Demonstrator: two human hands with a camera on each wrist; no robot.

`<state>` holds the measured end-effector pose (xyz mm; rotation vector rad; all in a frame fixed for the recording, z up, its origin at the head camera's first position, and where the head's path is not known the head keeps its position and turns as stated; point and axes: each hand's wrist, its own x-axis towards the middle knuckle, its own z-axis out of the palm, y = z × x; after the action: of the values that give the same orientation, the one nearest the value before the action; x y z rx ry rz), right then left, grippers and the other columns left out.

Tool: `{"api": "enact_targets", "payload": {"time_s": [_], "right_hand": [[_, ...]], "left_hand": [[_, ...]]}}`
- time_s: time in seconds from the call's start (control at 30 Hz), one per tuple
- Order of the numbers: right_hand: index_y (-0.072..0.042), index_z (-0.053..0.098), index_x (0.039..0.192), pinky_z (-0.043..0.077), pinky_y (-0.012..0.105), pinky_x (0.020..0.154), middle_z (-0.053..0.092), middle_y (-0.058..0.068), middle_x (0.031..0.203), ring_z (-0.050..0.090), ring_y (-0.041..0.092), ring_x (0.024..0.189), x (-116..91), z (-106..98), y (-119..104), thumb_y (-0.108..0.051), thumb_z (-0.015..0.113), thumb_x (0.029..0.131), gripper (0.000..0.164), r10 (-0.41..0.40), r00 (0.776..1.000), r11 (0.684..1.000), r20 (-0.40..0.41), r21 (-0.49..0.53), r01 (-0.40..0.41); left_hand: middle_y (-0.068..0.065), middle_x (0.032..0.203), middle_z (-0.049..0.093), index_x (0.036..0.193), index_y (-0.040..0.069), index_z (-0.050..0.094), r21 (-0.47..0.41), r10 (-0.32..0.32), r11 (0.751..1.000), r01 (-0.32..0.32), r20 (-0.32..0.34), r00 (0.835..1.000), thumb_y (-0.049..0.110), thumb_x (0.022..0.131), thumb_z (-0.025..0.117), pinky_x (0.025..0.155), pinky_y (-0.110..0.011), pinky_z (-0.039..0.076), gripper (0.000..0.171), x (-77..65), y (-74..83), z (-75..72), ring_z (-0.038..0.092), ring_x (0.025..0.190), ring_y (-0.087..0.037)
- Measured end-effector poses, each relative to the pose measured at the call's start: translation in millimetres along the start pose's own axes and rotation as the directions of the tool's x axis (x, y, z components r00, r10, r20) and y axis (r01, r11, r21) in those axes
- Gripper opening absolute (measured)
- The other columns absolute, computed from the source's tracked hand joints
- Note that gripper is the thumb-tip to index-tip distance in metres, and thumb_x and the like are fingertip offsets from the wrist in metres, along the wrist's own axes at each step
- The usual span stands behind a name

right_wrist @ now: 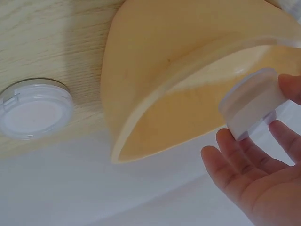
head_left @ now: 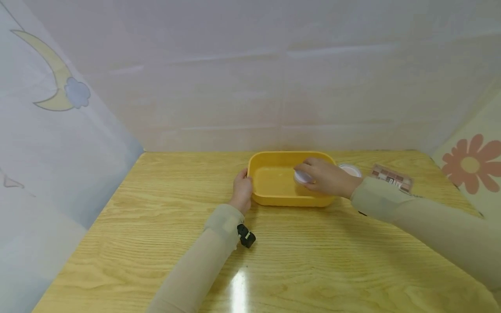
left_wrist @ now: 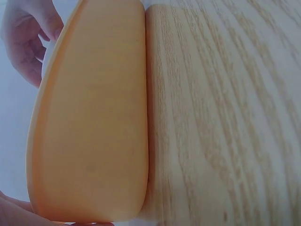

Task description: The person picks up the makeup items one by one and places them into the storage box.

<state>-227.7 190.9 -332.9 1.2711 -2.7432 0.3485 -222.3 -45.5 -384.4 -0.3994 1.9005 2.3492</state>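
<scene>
A yellow plastic bin (head_left: 291, 201) rests on the wooden table near its back edge. My left hand (head_left: 242, 191) holds the bin's left end, its fingers at the wall and rim. Over the inside of the bin, my right hand (head_left: 326, 176) pinches a small white round case (right_wrist: 251, 101) with a clear edge between thumb and fingers. In the head view that case overlaps the bin's floor. To the right of the bin, partly behind my right hand, lies a round compact (right_wrist: 35, 113) with a clear rim and a pale centre.
An eyeshadow palette (head_left: 392, 177) lies farther right, partly behind my right sleeve (head_left: 415, 217). A black strap (head_left: 245, 236) is on my left wrist. A pale cloth (head_left: 282, 87) hangs behind the table, with printed cloths at both sides.
</scene>
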Motion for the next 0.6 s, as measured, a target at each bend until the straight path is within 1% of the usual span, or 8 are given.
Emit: {"api": "enact_targets", "payload": {"time_s": [0.13,0.17,0.37,0.4,0.6], "right_hand": [[0.008,0.059,0.122,0.053,0.048,0.081,0.058,0.025,0.109,0.059,0.038,0.096,3.9,0.9,-0.7,-0.002,0.077,0.080,0.047,-0.017,1.000,1.000,0.017,0.004,0.017],[0.008,0.059,0.121,0.054,0.048,0.080,0.059,0.025,0.109,0.059,0.038,0.095,5.0,1.5,-0.7,-0.002,0.077,0.080,0.046,-0.020,1.000,1.000,0.020,0.006,0.020],[0.007,0.061,0.120,0.054,0.047,0.080,0.060,0.023,0.107,0.060,0.036,0.093,9.9,5.3,-0.9,-0.001,0.076,0.080,0.043,-0.039,0.999,0.999,0.030,0.016,0.039],[0.007,0.061,0.120,0.054,0.047,0.080,0.060,0.023,0.107,0.060,0.036,0.093,10.8,5.6,-1.1,-0.001,0.076,0.080,0.043,-0.042,0.999,0.999,0.033,0.019,0.041],[0.006,0.061,0.121,0.053,0.047,0.082,0.060,0.021,0.108,0.061,0.035,0.096,17.9,6.9,-1.9,-0.002,0.076,0.081,0.044,-0.057,0.997,0.998,0.057,0.026,0.055]], "left_hand": [[-0.020,0.152,0.031,0.151,-0.003,0.026,0.002,-0.001,1.000,0.001,0.008,1.000,0.001,0.104,0.028,0.112,-0.042,0.032,0.046,-0.8,0.2,-0.4,0.036,0.137,-0.032],[-0.020,0.153,0.031,0.151,-0.003,0.026,0.002,-0.007,1.000,0.007,0.014,1.000,0.001,0.104,0.028,0.112,-0.042,0.032,0.046,-4.0,3.6,-0.2,0.035,0.137,-0.033],[-0.021,0.154,0.028,0.152,-0.003,0.023,-0.018,-0.025,1.000,0.025,0.033,0.999,0.001,0.105,0.027,0.113,-0.043,0.030,0.047,-4.5,5.0,-0.4,0.032,0.139,-0.033],[-0.020,0.154,0.029,0.152,-0.002,0.023,-0.020,-0.019,1.000,0.020,0.029,0.999,0.001,0.105,0.027,0.113,-0.043,0.030,0.047,-1.5,1.9,-0.6,0.033,0.139,-0.033],[-0.020,0.153,0.031,0.151,-0.003,0.026,-0.009,-0.008,1.000,0.008,0.008,1.000,0.001,0.104,0.028,0.112,-0.042,0.032,0.047,-0.8,0.4,0.2,0.035,0.137,-0.032]]}}
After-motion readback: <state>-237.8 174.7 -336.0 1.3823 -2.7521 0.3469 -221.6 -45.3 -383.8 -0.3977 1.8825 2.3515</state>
